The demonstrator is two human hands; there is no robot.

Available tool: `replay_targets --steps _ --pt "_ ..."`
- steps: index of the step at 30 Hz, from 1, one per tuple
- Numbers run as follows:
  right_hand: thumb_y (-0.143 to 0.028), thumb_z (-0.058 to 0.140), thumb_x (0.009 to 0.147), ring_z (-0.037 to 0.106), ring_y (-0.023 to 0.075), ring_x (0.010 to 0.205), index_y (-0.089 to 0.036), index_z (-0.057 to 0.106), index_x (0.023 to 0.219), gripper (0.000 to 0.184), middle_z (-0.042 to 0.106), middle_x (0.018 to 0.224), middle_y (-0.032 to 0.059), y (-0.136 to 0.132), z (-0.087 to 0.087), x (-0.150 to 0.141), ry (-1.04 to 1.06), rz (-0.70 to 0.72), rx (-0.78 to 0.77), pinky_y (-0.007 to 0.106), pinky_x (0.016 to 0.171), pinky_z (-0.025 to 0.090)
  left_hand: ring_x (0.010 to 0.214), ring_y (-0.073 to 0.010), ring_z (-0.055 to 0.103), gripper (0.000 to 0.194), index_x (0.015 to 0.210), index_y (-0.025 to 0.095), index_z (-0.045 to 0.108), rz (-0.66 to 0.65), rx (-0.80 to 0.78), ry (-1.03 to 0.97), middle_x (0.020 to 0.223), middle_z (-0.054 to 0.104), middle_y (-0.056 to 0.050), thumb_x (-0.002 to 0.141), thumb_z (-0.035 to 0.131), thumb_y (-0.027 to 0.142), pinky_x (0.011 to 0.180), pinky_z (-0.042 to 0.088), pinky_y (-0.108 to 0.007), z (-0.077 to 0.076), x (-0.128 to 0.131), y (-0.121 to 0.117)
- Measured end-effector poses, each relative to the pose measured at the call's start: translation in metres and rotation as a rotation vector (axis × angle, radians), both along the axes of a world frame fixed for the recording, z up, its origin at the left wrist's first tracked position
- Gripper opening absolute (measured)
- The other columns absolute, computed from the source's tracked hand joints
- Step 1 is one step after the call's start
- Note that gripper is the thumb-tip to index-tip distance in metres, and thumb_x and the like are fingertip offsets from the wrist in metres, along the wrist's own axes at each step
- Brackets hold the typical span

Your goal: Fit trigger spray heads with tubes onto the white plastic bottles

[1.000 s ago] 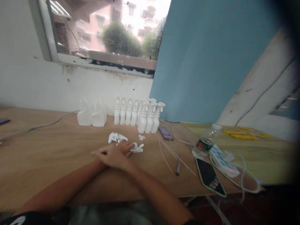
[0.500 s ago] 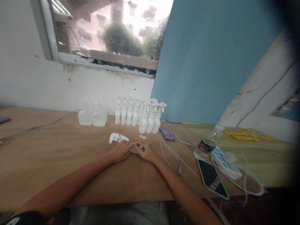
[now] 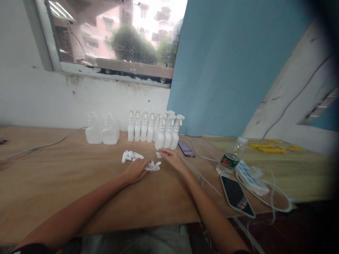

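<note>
My left hand (image 3: 136,170) rests on the wooden table (image 3: 66,176), its fingers touching a loose white spray trigger head (image 3: 153,165). My right hand (image 3: 172,157) lies flat with fingers stretched toward two small white rings (image 3: 158,154) beside it. More loose trigger heads (image 3: 131,156) lie just beyond my left hand. A row of white spray bottles with trigger tops (image 3: 155,127) stands behind them, and two squat white bottles without tops (image 3: 102,128) stand to the left.
Thin white tubes (image 3: 197,173) and a small tool lie right of my right hand. Farther right are a water bottle (image 3: 231,157), a dark phone (image 3: 237,195), a power strip with cables (image 3: 251,178), and yellow tools (image 3: 270,148). A blue board leans behind.
My right hand slid out from over my left hand, moved right and then forward toward the small rings. My left hand stayed by the trigger head.
</note>
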State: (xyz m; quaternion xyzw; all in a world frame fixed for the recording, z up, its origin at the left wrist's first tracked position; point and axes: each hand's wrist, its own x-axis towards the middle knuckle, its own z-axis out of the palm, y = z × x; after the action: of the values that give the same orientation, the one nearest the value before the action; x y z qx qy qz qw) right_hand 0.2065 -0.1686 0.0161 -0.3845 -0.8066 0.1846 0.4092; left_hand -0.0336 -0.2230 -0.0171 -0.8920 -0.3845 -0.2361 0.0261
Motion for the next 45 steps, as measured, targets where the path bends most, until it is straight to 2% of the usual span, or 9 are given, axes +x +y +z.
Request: replay_targets --steps 4,7,13,18,23,27,32,39,45 --pt "-0.026 0.057 0.081 0.066 0.0239 0.078 -0.014 0.070 0.075 0.019 0.070 0.080 0.0145 0.015 0.006 0.049 -0.397 -0.598 -0.090 0.031 0.069 0.046 0.107 -0.0252 0.053 0.047 0.131 0.019 0.039 0.012 -0.043 -0.065 0.118 0.058 -0.010 0.086 0.051 0.024 0.093 0.041 -0.037 -0.003 0.000 0.003" --pt "-0.021 0.067 0.069 0.067 0.0269 0.073 -0.013 0.069 0.070 0.008 0.069 0.073 0.0167 0.016 -0.002 0.068 -0.610 -0.685 -0.291 0.030 0.060 0.045 0.107 -0.0254 0.053 0.046 0.130 0.020 0.042 0.016 -0.063 -0.063 0.117 0.059 -0.010 0.085 0.052 0.024 0.093 0.041 -0.038 -0.003 0.001 0.003" --pt "-0.011 0.064 0.064 0.065 0.0208 0.057 -0.016 0.067 0.067 0.006 0.067 0.061 0.0104 0.010 -0.011 0.058 -0.615 -0.634 -0.363 0.026 0.053 0.042 0.105 -0.0254 0.054 0.042 0.125 0.020 0.048 0.025 -0.087 -0.069 0.113 0.061 -0.009 0.084 0.053 0.025 0.093 0.042 -0.038 -0.002 0.003 0.003" --pt "-0.028 0.050 0.080 0.054 0.0169 0.037 -0.015 0.060 0.063 0.024 0.059 0.046 0.0072 0.006 0.009 0.049 -0.396 -0.487 -0.456 0.026 0.042 0.038 0.098 -0.0243 0.057 0.041 0.119 0.019 0.053 0.072 -0.111 -0.100 0.104 0.063 -0.008 0.078 0.057 0.025 0.089 0.044 -0.036 -0.001 0.007 0.006" --pt "-0.036 0.042 0.087 0.051 0.0120 0.035 -0.019 0.049 0.104 0.025 0.059 0.058 -0.0034 -0.001 0.029 0.022 0.141 -0.280 -0.120 0.021 0.038 0.034 0.101 -0.0245 0.056 0.040 0.117 0.020 0.052 0.075 -0.104 -0.076 0.106 0.063 -0.008 0.078 0.056 0.023 0.090 0.043 -0.036 -0.002 0.007 0.005" --pt "-0.032 0.051 0.083 0.057 0.0112 0.052 -0.020 0.049 0.109 0.029 0.061 0.073 -0.0021 -0.005 0.014 0.002 0.113 -0.061 -0.034 0.020 0.050 0.042 0.098 -0.0253 0.056 0.045 0.122 0.019 0.048 0.103 -0.088 -0.071 0.103 0.063 -0.009 0.078 0.056 0.026 0.087 0.043 -0.036 -0.002 0.007 0.002" --pt "-0.030 0.056 0.078 0.057 0.0135 0.053 -0.016 0.061 0.084 0.016 0.062 0.063 0.0001 0.003 -0.021 -0.001 -0.022 0.126 -0.305 0.023 0.051 0.043 0.091 -0.0254 0.058 0.048 0.124 0.018 0.048 0.143 -0.089 -0.081 0.094 0.064 -0.007 0.078 0.057 0.026 0.083 0.043 -0.035 0.001 0.010 0.000" --pt "-0.041 0.063 0.076 0.051 0.0124 0.045 -0.017 0.058 0.069 0.026 0.056 0.051 -0.0020 0.000 -0.011 -0.021 0.278 -0.014 -0.235 0.024 0.046 0.041 0.099 -0.0254 0.057 0.047 0.125 0.020 0.052 0.126 -0.064 -0.077 0.106 0.064 -0.008 0.078 0.058 0.026 0.090 0.042 -0.037 -0.003 0.010 0.003" --pt "-0.042 0.058 0.082 0.049 0.0115 0.047 -0.019 0.052 0.067 0.027 0.051 0.052 -0.0046 -0.011 -0.009 -0.048 0.255 0.034 -0.160 0.023 0.048 0.039 0.097 -0.0257 0.057 0.052 0.129 0.020 0.049 0.129 -0.036 -0.070 0.104 0.064 -0.010 0.079 0.058 0.029 0.090 0.042 -0.038 -0.008 0.011 0.007"
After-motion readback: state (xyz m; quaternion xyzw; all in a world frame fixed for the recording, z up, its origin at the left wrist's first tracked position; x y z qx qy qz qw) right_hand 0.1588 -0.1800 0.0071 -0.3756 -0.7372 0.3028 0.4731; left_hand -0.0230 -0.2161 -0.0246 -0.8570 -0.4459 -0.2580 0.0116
